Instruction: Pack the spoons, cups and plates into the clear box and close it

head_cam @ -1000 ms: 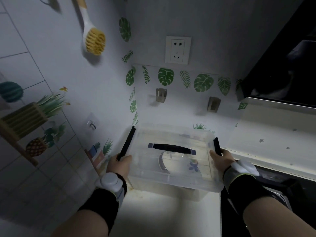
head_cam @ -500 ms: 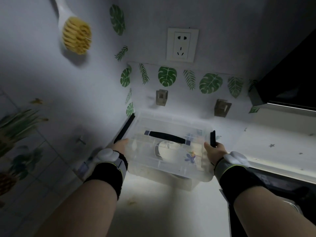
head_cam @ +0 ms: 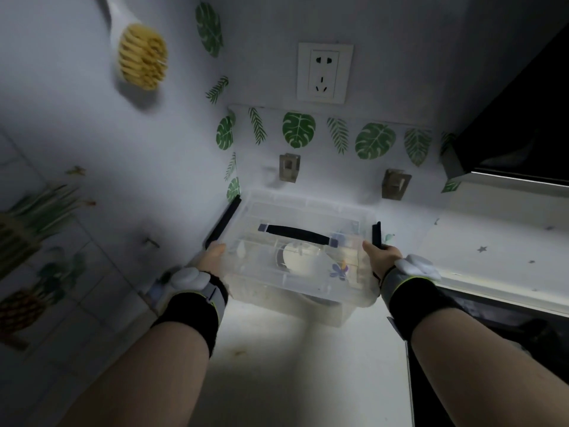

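The clear box (head_cam: pixel 308 291) stands on the white counter in the wall corner, with its clear lid (head_cam: pixel 308 211) and black handle (head_cam: pixel 297 233) on top. A white plate (head_cam: pixel 303 260) and a flower-printed item (head_cam: pixel 338 269) show through the lid. Two black latches stick up and outward, the left latch (head_cam: pixel 224 221) and the right latch (head_cam: pixel 376 234). My left hand (head_cam: pixel 214 257) is at the lower end of the left latch, fingers hidden beside the box. At the foot of the right latch my right hand (head_cam: pixel 380 255) grips, its thumb on the lid edge.
Tiled wall with a hook (head_cam: pixel 151 241) lies close on the left. Two wall hooks (head_cam: pixel 288 167) and a socket (head_cam: pixel 323 72) are on the back wall. A yellow brush (head_cam: pixel 143 55) hangs upper left. A dark hob (head_cam: pixel 492 349) borders the counter (head_cam: pixel 292 365) on the right.
Both hands have stayed at the latches. The box now sits nearer the back corner, and my view has shifted over it.
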{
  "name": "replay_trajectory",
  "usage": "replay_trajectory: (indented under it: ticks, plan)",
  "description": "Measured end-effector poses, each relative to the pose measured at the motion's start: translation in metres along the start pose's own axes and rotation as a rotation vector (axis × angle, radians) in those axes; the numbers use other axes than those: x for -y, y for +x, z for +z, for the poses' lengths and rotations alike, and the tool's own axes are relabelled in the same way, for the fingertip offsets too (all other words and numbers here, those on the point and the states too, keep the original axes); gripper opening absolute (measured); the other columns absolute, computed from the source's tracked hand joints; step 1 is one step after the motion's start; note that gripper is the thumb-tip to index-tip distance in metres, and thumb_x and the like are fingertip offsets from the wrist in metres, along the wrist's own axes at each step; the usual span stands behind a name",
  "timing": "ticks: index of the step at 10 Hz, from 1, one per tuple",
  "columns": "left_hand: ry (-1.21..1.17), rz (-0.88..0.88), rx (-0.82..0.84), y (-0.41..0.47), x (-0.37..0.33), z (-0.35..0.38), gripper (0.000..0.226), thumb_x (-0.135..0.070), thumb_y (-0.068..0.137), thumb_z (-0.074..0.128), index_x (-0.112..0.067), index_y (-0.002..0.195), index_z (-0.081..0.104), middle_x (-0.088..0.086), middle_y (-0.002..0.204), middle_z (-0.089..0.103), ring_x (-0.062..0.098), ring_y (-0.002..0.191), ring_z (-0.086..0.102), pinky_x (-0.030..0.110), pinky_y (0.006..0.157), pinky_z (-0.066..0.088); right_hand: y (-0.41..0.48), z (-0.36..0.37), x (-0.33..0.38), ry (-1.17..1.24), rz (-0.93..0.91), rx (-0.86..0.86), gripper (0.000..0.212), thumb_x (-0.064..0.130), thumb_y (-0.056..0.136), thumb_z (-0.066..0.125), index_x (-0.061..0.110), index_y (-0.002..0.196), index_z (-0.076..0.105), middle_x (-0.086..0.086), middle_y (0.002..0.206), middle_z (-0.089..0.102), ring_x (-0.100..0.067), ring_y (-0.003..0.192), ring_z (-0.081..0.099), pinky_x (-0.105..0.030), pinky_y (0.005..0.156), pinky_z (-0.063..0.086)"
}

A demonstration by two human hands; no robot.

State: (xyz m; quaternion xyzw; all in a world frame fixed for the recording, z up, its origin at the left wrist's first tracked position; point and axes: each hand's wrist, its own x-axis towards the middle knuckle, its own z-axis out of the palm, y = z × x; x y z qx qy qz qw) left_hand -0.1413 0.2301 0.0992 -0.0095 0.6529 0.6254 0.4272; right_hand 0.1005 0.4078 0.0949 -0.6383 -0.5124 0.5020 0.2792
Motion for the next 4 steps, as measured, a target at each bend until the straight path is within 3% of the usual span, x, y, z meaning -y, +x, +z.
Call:
replay_trajectory:
  ticks: [1, 2, 3, 4]
  plan:
    - [-0.037, -0.067, 0.016, -0.026, 0.017, -0.012, 0.05, -0.037, 0.097, 0.041, -0.02, 0.143, 0.033, -0.004, 0.143, 0.036, 0.018, 0.111, 0.048, 0.035, 0.095, 0.037, -0.004, -0.008, -0.011, 0.098, 0.036, 0.055, 0.039, 0.028, 0.086, 0.06, -0.004, 0.109, 0.062, -0.017, 0.088, 0.059, -0.029, 0.079, 0.055, -0.041, 0.077, 0.046]
    - [-0.035, -0.103, 0.113, -0.039, 0.041, -0.03, 0.05, -0.032, 0.1, 0.022, -0.019, 0.148, 0.022, 0.005, 0.14, 0.043, 0.026, 0.119, 0.047, 0.038, 0.102, 0.029, -0.028, -0.014, -0.025, 0.239, 0.092, 0.164, 0.026, 0.034, 0.087, 0.055, 0.009, 0.09, 0.064, -0.015, 0.087, 0.061, -0.03, 0.078, 0.056, -0.043, 0.075, 0.048]
    - [-0.026, -0.109, 0.022, -0.056, 0.064, -0.046, 0.031, -0.03, 0.099, 0.033, -0.014, 0.12, 0.049, 0.008, 0.137, 0.048, 0.029, 0.132, 0.043, 0.036, 0.097, 0.032, -0.054, -0.023, -0.044, 0.331, 0.189, 0.252, 0.022, 0.039, 0.09, 0.05, 0.019, 0.097, 0.056, -0.008, 0.099, 0.059, -0.029, 0.085, 0.056, -0.038, 0.081, 0.043]
    - [0.026, -0.205, 0.037, -0.079, 0.08, -0.047, 0.026, -0.031, 0.098, 0.038, -0.017, 0.082, 0.053, 0.003, 0.115, 0.056, 0.02, 0.1, 0.054, 0.03, 0.083, 0.036, -0.074, -0.031, -0.064, 0.304, 0.227, 0.326, 0.029, 0.042, 0.091, 0.049, 0.022, 0.112, 0.048, -0.012, 0.112, 0.055, -0.032, 0.101, 0.056, -0.039, 0.084, 0.043]
